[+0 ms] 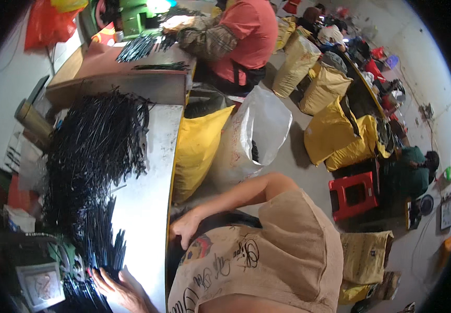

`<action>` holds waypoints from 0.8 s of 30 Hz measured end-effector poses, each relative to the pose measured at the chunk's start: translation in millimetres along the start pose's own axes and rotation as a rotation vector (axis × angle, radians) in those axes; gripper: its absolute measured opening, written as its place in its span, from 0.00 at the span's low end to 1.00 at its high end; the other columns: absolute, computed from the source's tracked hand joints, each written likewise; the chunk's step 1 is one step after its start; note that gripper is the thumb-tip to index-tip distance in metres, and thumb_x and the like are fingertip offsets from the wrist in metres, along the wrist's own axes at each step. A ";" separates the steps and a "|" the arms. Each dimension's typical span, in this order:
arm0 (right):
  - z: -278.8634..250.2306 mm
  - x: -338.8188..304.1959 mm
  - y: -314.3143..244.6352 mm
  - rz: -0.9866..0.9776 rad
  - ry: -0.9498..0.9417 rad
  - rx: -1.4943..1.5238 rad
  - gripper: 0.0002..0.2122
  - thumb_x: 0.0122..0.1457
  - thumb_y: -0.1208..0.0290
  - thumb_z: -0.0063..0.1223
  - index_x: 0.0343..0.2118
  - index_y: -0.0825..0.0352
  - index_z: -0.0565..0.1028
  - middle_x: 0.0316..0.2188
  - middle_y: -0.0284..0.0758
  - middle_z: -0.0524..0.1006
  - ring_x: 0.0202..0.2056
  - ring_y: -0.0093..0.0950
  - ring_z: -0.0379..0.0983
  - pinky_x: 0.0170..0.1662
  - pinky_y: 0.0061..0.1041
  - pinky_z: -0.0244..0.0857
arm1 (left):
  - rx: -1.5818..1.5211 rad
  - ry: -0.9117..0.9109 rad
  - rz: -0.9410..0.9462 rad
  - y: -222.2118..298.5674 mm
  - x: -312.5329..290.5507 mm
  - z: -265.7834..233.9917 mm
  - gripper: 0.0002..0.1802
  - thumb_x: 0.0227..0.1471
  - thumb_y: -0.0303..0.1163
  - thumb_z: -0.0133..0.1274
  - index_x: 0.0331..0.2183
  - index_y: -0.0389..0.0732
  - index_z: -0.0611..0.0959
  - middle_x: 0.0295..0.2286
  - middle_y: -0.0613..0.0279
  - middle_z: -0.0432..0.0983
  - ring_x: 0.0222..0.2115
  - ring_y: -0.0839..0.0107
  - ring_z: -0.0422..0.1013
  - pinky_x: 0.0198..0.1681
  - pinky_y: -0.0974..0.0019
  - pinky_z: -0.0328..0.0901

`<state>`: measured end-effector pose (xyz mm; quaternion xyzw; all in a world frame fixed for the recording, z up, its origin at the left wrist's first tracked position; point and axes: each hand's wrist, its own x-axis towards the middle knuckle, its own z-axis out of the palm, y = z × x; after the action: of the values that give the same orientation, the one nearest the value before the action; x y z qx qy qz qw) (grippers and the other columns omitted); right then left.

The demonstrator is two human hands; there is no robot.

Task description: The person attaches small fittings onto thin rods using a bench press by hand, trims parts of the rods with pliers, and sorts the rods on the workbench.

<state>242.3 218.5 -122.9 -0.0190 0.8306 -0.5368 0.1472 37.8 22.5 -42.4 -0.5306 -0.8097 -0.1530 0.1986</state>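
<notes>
Long, thin black strips (97, 141) lie in a thick tangled heap along the white tabletop (155, 156). Closer to me, a straighter bundle of the same strips (97, 237) points toward the near end. My left hand (118, 292) rests at the lower end of this bundle, its fingers stretched out and touching the strips. At the table's edge is my right hand (185, 228), its fingers curled in; what they hold, if anything, is hidden.
Beside the table stand a yellow sack (199, 151) and an open white sack (254, 135). A person in a pink shirt (249, 36) works at the adjoining table. More sacks (332, 133) and a red stool (353, 195) are to the right. A small white-framed box (41, 286) sits near my left hand.
</notes>
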 end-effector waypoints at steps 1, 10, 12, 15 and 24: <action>-3.4 -2.4 -4.9 0.075 0.013 0.016 0.22 0.39 0.64 0.57 0.34 0.77 0.70 0.33 0.52 0.71 0.38 0.37 0.66 0.41 0.29 0.60 | 0.019 0.011 0.033 -3.5 0.1 3.7 0.25 0.49 0.39 0.43 0.45 0.33 0.63 0.47 0.43 0.57 0.48 0.49 0.54 0.48 0.48 0.50; -37.9 -14.3 -30.4 0.755 -0.503 -0.045 0.30 0.42 0.52 0.52 0.43 0.73 0.65 0.38 0.47 0.69 0.39 0.35 0.66 0.41 0.26 0.60 | -0.081 -0.086 -0.176 6.4 8.5 -0.8 0.29 0.35 0.36 0.57 0.42 0.37 0.70 0.47 0.48 0.58 0.48 0.52 0.55 0.49 0.49 0.49; -6.2 -42.8 32.4 0.557 -0.041 0.159 0.34 0.36 0.62 0.59 0.48 0.71 0.61 0.46 0.45 0.63 0.48 0.35 0.57 0.48 0.28 0.53 | -0.110 -0.088 -0.179 7.5 11.6 -9.5 0.30 0.33 0.36 0.58 0.42 0.38 0.69 0.46 0.49 0.58 0.48 0.54 0.55 0.49 0.50 0.50; -20.5 -25.9 -33.8 0.822 0.007 0.274 0.28 0.36 0.64 0.59 0.41 0.72 0.66 0.41 0.45 0.67 0.43 0.34 0.61 0.45 0.27 0.55 | -0.076 -0.082 -0.213 8.4 0.0 -8.5 0.27 0.38 0.39 0.54 0.42 0.38 0.69 0.46 0.48 0.57 0.49 0.53 0.53 0.49 0.46 0.49; -7.7 -44.7 29.9 0.669 0.191 0.641 0.18 0.42 0.78 0.52 0.40 0.72 0.67 0.38 0.38 0.69 0.39 0.27 0.65 0.41 0.21 0.60 | -0.092 -0.078 -0.237 9.6 -5.6 -12.9 0.25 0.40 0.36 0.53 0.42 0.38 0.68 0.46 0.47 0.57 0.48 0.53 0.53 0.48 0.46 0.50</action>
<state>286.7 246.5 -136.8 0.3457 0.5933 -0.6885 0.2334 50.7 15.9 -33.6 -0.4452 -0.8659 -0.1919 0.1230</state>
